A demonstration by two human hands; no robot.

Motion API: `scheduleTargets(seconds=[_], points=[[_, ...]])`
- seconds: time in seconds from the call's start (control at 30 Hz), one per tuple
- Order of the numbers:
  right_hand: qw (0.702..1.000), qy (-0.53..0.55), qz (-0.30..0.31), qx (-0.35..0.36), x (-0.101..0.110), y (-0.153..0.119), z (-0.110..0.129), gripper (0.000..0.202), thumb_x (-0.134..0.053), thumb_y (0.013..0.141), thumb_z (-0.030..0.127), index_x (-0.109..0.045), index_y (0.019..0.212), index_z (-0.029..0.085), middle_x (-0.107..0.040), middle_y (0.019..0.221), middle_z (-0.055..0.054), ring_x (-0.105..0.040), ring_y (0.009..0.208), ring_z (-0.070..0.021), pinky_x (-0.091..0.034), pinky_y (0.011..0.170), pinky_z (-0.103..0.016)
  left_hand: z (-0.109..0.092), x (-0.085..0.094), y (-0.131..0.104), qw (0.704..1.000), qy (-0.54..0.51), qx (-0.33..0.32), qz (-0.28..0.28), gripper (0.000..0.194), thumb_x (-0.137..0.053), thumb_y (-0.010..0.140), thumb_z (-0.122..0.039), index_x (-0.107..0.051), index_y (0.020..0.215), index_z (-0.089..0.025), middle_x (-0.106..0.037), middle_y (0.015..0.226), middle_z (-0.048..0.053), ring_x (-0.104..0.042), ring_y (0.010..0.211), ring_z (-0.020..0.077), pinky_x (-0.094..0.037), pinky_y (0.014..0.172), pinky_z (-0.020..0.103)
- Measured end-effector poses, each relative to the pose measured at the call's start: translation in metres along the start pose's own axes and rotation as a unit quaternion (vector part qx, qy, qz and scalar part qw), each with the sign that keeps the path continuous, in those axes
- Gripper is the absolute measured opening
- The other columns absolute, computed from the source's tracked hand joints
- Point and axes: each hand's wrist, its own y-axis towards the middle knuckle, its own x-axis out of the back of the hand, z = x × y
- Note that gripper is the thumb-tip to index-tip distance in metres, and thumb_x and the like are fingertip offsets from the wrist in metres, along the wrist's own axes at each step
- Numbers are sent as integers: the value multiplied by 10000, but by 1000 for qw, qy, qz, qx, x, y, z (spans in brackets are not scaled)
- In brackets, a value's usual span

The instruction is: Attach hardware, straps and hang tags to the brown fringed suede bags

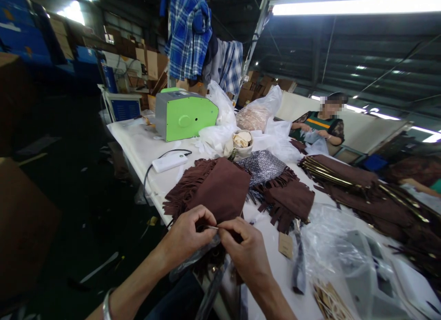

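Note:
My left hand (pixel 189 235) and my right hand (pixel 245 247) meet at the near table edge, fingertips almost touching. Both are closed in a pinch on a thin pale string (pixel 212 227) that shows between them. Just behind them lies a dark brown fringed bag (pixel 220 187). Beneath my hands are a dark bundle and some clear plastic, largely hidden. To the right, another brown fringed piece (pixel 287 198) rests beside a grey patterned wrap (pixel 262 167). A tan hang tag (pixel 285 245) lies close by.
A green and grey machine (pixel 186 115) stands at the back left, with a white power bank (pixel 170 162) before it. Clear plastic bags (pixel 330 237), tags with strings (pixel 330 299) and stacked brown bags (pixel 344 173) cover the right side. A co-worker (pixel 322 120) handles plastic across the table.

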Motion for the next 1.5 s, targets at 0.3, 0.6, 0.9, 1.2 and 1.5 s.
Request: scheduleTargets(seconds=[0.3, 0.6, 0.9, 1.2, 1.5], points=[[1000, -4, -23, 15, -2, 0, -3, 182, -568, 775, 121, -726, 721, 194, -646, 673, -11, -594, 623, -149, -420, 594, -245, 6, -10, 2, 1000, -14, -12, 1, 50, -577, 764, -179, -618, 736, -177, -617, 727, -20, -569, 705, 143, -419, 652, 223], [999, 31, -35, -16, -1, -4, -2, 144, -584, 762, 157, -703, 688, 193, -648, 668, -12, -594, 626, -157, -427, 582, -244, -4, -7, 3, 1000, -3, -8, 7, 74, -558, 761, -191, -622, 727, -178, -628, 738, -7, -581, 716, 159, -431, 669, 238], [994, 72, -44, -74, 5, -4, -8, 109, -597, 760, 207, -679, 690, 190, -651, 676, -5, -576, 637, -158, -428, 589, -242, -4, -8, 5, 999, -28, -20, 12, 53, -538, 772, -183, -570, 730, -187, -573, 738, -18, -534, 726, 156, -404, 676, 252], [905, 338, -59, -250, 4, -3, -23, 231, -733, 746, 394, -653, 758, 178, -593, 600, 37, -404, 425, -72, -302, 403, -195, -3, -18, -1, 914, -383, 76, 112, 103, -576, 753, -174, -483, 787, -201, -623, 753, 6, -572, 780, 157, -433, 765, 279], [780, 572, 15, -254, 19, -17, -14, 405, -852, 591, 238, -729, 975, 213, -714, 1098, -73, -660, 972, -209, -512, 857, -297, 7, -22, 1, 928, -366, 63, 38, 331, -616, 819, -222, -481, 1121, -230, -648, 1117, 47, -482, 544, 51, -348, 488, 179]])
